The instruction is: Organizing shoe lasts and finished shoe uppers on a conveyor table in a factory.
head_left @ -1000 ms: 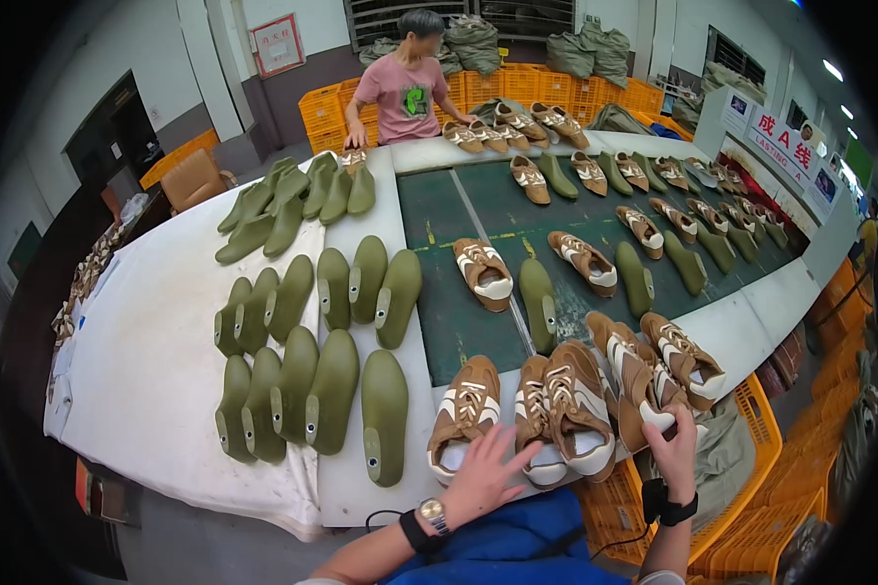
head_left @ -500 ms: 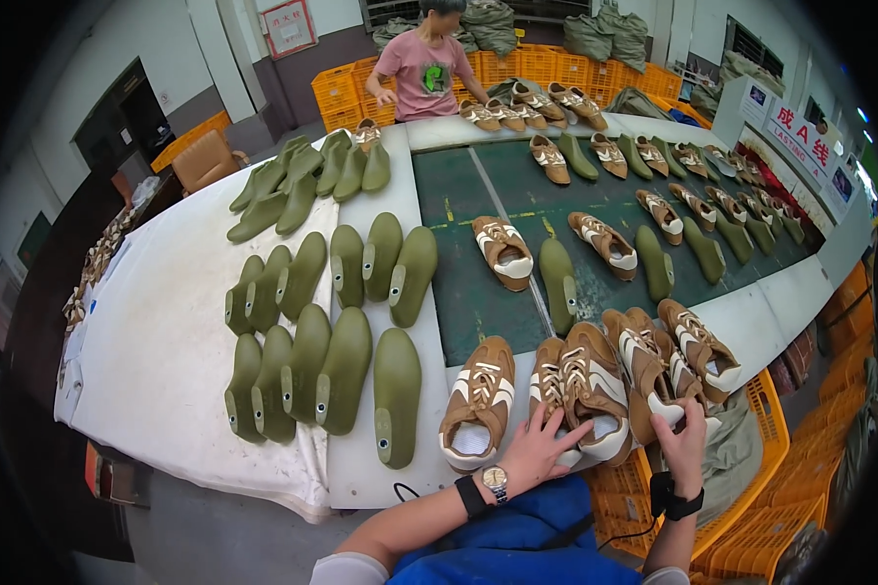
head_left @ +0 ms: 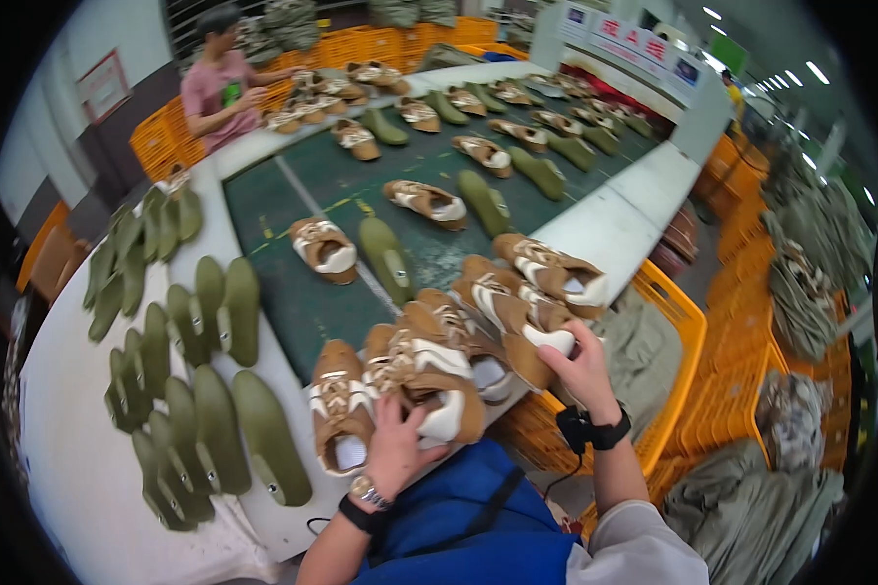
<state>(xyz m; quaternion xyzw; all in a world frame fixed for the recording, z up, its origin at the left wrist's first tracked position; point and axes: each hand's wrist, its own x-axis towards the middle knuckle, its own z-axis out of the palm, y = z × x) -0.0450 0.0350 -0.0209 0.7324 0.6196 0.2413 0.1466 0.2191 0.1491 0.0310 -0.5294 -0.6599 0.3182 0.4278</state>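
Brown-and-white laced sneaker [head_left: 503, 314] at the white table edge [head_left: 605, 222]: right hand [head_left: 585, 366] pinching its heel, left hand [head_left: 397, 447] spread against matching shoes [head_left: 434, 375], hold unclear — gripping seems underway; any lift calls for clearance.

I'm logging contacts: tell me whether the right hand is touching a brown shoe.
Touching: the head view shows the right hand with its thumb against the white heel of a brown shoe.

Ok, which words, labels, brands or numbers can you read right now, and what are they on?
White sign at the table's far end: large red lettering, not copied out here.
Red-framed wall sign: too blurred to read.
Pink shirt: green print, too blurred to read.
Wristwatch: dial too small to read.
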